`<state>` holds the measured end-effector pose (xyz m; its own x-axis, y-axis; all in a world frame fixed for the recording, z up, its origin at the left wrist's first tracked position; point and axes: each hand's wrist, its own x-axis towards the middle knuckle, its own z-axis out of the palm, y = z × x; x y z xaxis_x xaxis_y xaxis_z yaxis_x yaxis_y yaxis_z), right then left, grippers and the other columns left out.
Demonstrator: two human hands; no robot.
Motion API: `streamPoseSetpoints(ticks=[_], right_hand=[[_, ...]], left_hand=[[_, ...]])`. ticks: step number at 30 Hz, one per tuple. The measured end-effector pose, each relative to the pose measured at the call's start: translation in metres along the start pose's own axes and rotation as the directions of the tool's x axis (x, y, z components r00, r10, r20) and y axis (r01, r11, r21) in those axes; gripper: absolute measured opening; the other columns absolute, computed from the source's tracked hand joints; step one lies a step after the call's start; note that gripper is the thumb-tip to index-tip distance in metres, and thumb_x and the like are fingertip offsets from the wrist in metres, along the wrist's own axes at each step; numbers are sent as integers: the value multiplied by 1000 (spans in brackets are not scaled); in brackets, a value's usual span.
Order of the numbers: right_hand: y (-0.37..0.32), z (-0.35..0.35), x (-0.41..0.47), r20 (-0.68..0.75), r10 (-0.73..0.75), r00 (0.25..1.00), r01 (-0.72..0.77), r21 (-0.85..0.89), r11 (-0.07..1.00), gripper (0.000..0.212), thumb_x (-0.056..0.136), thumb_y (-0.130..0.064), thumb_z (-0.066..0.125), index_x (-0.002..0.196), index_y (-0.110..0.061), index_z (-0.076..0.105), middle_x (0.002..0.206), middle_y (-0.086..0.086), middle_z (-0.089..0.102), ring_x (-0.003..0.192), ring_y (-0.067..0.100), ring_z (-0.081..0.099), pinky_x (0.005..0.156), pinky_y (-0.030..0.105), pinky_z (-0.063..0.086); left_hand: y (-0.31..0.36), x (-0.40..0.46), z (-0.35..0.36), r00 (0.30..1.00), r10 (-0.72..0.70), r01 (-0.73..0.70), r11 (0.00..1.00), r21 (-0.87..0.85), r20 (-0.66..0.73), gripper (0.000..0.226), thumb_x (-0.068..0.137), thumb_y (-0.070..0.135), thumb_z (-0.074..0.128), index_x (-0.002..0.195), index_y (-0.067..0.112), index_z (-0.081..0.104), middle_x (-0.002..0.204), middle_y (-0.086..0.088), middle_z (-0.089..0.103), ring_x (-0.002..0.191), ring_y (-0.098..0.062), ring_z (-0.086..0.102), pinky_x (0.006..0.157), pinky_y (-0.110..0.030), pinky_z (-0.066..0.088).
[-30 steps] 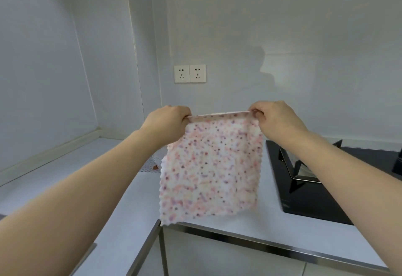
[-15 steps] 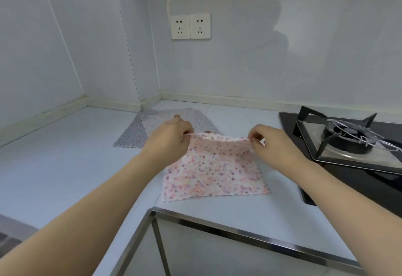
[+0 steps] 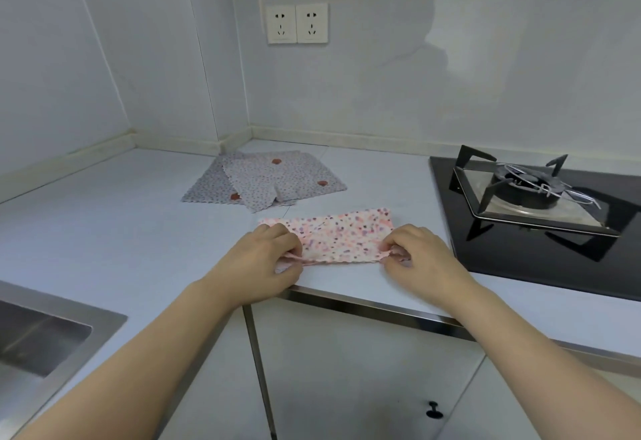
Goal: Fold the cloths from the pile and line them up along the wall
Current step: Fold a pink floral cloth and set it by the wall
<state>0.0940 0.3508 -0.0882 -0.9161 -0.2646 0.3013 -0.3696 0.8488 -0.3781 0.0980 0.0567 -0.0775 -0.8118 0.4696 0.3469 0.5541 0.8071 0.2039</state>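
Head view: pink cloth (image 3: 341, 233), flat a moment ago, now halved on table (image 3: 104, 231); left hand (image 3: 267, 259) and right hand (image 3: 419, 259) pinch its near corners. First fold done.

- A home kitchen, set in a corner.
- Gas hob (image 3: 534, 196) with black pan supports, sunk into the pale bench (image 3: 104, 231).
- Steel sink (image 3: 41, 339) at left.
- Twin wall sockets (image 3: 297, 23) above.
- Cupboard doors (image 3: 347, 370) below.

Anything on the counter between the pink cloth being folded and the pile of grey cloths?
Nothing: in the head view, bare countertop separates the pink cloth from the grey pile.
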Motion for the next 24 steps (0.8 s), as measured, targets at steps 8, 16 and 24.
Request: streamPoseSetpoints(ticks=[8, 16, 24], right_hand=[[3, -2, 8, 23, 117, 993, -118, 70, 991, 27, 85, -38, 65, 111, -29, 58, 110, -20, 53, 107, 6, 45, 96, 27, 36], [16, -11, 9, -204, 358, 911, -156, 633, 758, 6, 82, -14, 74, 82, -18, 69, 82, -1, 72, 82, 19, 66, 76, 34, 50], [13, -14, 3, -203, 393, 897, -146, 703, 696, 6, 89, -9, 65, 87, -11, 70, 87, 5, 73, 82, 12, 66, 81, 28, 49]], left_hand=[[-4, 45, -5, 935, -345, 349, 858, -377, 79, 14, 101, 20, 41, 91, 20, 51, 82, 1, 54, 74, -14, 48, 64, -29, 36], [7, 55, -16, 944, -319, 323, 847, -421, 82, 17, 102, 33, 41, 92, 23, 50, 79, -8, 58, 71, -19, 52, 60, -31, 36], [15, 50, -52, 964, -219, 262, 881, -394, 151, 6, 90, 26, 57, 87, 29, 54, 71, -5, 56, 53, -13, 45, 52, -28, 37]])
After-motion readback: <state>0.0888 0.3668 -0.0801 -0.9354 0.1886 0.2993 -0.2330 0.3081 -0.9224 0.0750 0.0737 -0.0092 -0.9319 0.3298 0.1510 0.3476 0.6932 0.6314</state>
